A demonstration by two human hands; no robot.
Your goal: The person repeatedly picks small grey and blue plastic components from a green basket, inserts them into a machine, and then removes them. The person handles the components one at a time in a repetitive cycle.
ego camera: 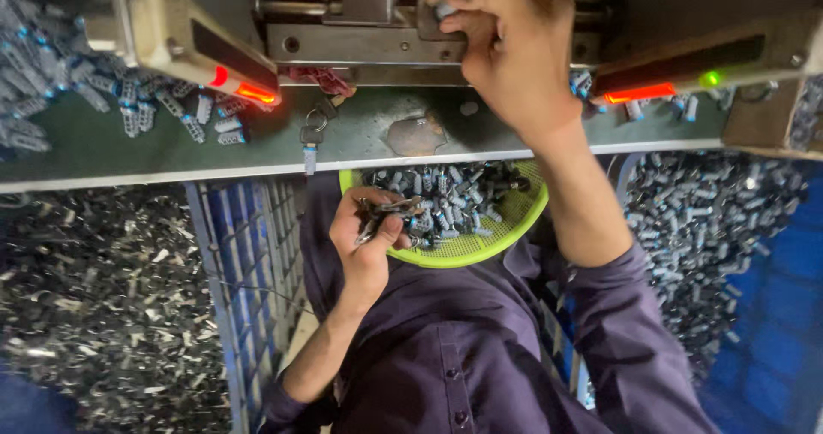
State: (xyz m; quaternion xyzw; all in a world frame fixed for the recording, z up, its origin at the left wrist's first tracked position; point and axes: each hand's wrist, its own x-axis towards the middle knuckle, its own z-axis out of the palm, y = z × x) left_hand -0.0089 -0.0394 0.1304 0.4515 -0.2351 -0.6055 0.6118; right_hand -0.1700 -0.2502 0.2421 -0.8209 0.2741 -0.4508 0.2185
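Note:
My right hand reaches up to the metal press fixture and pinches a small grey-blue part at its slot. My left hand hangs lower, above my lap, closed around a few small metal parts. It rests at the left rim of a round yellow-green basket filled with several small grey-blue cylindrical parts.
A green work ledge carries a pile of the same parts at the left and a key ring hanging over its edge. Red-lit sensor bars flank the press. Bins of metal scrap and parts lie on both sides.

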